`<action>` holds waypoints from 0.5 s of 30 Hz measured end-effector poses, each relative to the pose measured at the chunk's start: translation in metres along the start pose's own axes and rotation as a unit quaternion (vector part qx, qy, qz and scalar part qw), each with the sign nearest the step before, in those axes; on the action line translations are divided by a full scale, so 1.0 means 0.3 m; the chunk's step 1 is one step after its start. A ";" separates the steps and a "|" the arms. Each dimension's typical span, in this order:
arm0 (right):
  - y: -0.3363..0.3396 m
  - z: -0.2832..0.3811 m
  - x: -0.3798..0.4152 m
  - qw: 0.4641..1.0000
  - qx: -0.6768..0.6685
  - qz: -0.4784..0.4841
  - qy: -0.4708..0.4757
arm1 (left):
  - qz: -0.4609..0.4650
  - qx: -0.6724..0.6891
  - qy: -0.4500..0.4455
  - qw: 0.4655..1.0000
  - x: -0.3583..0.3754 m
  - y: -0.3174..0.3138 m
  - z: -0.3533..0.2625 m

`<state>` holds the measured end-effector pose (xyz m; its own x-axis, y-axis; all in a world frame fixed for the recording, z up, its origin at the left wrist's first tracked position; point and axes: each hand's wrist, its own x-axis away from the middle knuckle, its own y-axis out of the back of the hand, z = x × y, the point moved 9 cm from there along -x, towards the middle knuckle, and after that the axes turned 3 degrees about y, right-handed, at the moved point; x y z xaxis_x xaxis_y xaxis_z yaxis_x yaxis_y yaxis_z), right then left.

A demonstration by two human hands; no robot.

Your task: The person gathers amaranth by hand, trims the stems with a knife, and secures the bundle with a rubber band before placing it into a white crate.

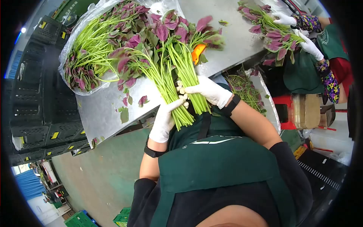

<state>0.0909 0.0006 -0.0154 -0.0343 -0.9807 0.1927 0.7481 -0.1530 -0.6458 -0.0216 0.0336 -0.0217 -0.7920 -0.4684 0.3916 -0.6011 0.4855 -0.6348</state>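
My gloved left hand [163, 123] is closed around the lower stems of one bunch of red amaranth [163, 85]. In my gloved right hand [211, 92] is a second bunch of amaranth [188, 67], gripped just above its cut ends. Both bunches are held side by side in front of my apron, purple-green leaves pointing away from me over the table edge. The fingers of both hands nearly meet between the stems. Just beyond the right bunch, an orange object [197, 53] lies among the leaves on the metal table [102, 113].
A large heap of amaranth [94, 49] lies in a clear plastic bag at the left. Dark crates [30, 90] are stacked beside the table. Across from me, a person's gloved hands [310, 45] hold more greens [274, 28]. Below the table edge sits a container of trimmings [245, 90].
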 end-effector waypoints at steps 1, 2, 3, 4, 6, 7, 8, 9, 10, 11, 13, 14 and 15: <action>0.003 -0.002 0.005 1.000 0.006 0.000 0.004 | 0.005 -0.009 -0.007 1.000 0.005 -0.011 -0.005; 0.007 -0.002 0.005 1.000 0.012 -0.001 0.008 | 0.009 -0.018 -0.013 1.000 0.006 -0.018 -0.012; 0.005 0.002 0.008 1.000 0.015 0.001 0.006 | 0.004 -0.017 -0.009 1.000 0.005 -0.017 -0.012; -0.002 0.006 0.014 1.000 0.017 0.003 0.004 | -0.002 -0.016 -0.003 1.000 0.008 -0.011 -0.010; -0.002 0.002 0.020 1.000 0.022 0.005 0.003 | 0.003 -0.024 -0.002 1.000 0.018 -0.001 -0.011; -0.003 0.011 0.027 1.000 0.027 0.001 0.007 | 0.001 -0.025 0.002 1.000 0.024 -0.001 -0.012; -0.010 0.016 0.033 1.000 0.000 0.011 0.008 | -0.001 -0.026 0.004 1.000 0.030 -0.008 -0.017; -0.015 0.021 0.039 0.999 -0.026 0.022 0.009 | -0.002 -0.028 0.005 1.000 0.034 -0.009 -0.018; -0.009 0.021 0.038 0.999 -0.030 0.019 0.002 | -0.003 -0.026 0.007 1.000 0.037 0.003 -0.011; -0.004 0.021 0.036 0.999 -0.035 0.015 -0.005 | 0.005 0.017 0.005 1.000 0.041 -0.009 -0.009; -0.016 0.027 0.041 0.998 -0.048 0.023 -0.015 | 0.021 0.102 0.002 0.995 0.048 -0.043 -0.008; -0.033 0.039 0.044 0.998 -0.056 0.033 -0.018 | 0.054 0.159 0.036 0.985 0.048 -0.029 0.022; -0.046 0.043 0.046 0.997 -0.064 0.044 -0.020 | 0.083 0.200 0.031 0.976 0.046 -0.032 0.021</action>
<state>0.0887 -0.0091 0.0057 0.0559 -0.9857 0.1591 0.6562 -0.0838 -0.7499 -0.0259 0.0178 -0.0143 -0.8873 -0.3563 0.2926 -0.3834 0.2177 -0.8975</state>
